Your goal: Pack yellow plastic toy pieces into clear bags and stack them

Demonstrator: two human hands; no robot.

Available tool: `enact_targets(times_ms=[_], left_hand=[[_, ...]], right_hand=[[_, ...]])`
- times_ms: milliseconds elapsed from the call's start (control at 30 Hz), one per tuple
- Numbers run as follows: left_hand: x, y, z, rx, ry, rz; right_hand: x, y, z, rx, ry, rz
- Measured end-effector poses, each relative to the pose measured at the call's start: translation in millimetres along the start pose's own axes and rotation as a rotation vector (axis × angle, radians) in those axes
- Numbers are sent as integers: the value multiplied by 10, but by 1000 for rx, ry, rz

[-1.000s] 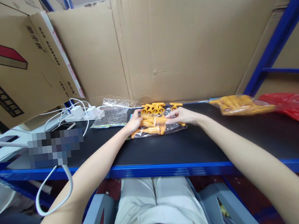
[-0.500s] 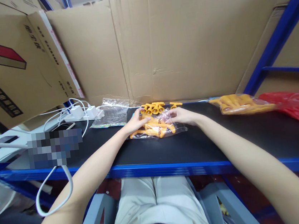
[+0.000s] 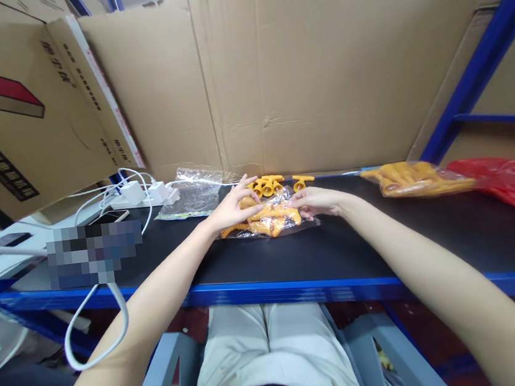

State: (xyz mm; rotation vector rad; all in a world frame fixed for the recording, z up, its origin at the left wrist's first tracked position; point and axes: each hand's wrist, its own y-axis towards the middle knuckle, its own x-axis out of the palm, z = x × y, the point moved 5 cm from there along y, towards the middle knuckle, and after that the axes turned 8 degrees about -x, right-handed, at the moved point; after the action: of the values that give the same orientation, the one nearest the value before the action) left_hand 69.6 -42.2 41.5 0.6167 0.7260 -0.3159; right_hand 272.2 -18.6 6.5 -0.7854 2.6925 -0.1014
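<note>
A clear plastic bag [image 3: 284,222] holding several yellow-orange plastic pieces lies on the black tabletop in front of me. My left hand [image 3: 235,208] is at its left side; thumb and forefinger come together on the plastic, while the other fingers stretch up and away. At the bag's right edge, my right hand [image 3: 313,201] pinches the film with its fingertips. Just behind the bag stands a row of loose yellow T-shaped pieces [image 3: 266,186] with round, cup-like ends. One more such yellow piece [image 3: 302,181] stands apart to the right.
An empty-looking clear bag [image 3: 192,194] lies left of my hands, near a white power strip [image 3: 160,195] with cables and a phone [image 3: 109,218]. On the right are another bag of yellow pieces [image 3: 404,177] and a red plastic bag [image 3: 508,186]. Cardboard [image 3: 318,74] walls the back.
My left hand's outer fingers have lifted and spread upward. The right hand has shifted slightly down along the bag's right edge, and the bag has moved a little left.
</note>
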Motion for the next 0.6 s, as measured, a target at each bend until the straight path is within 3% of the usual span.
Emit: enact_targets(times_ms=[167, 400, 600], left_hand=[[10, 3, 95, 49, 23, 5], [-11, 36, 128, 64, 11, 106], [6, 39, 145, 77, -25, 82]], right_hand=[[9, -3, -25, -7, 107, -21], [81, -6, -96, -150, 284, -24], [213, 17, -31, -85, 253, -41]])
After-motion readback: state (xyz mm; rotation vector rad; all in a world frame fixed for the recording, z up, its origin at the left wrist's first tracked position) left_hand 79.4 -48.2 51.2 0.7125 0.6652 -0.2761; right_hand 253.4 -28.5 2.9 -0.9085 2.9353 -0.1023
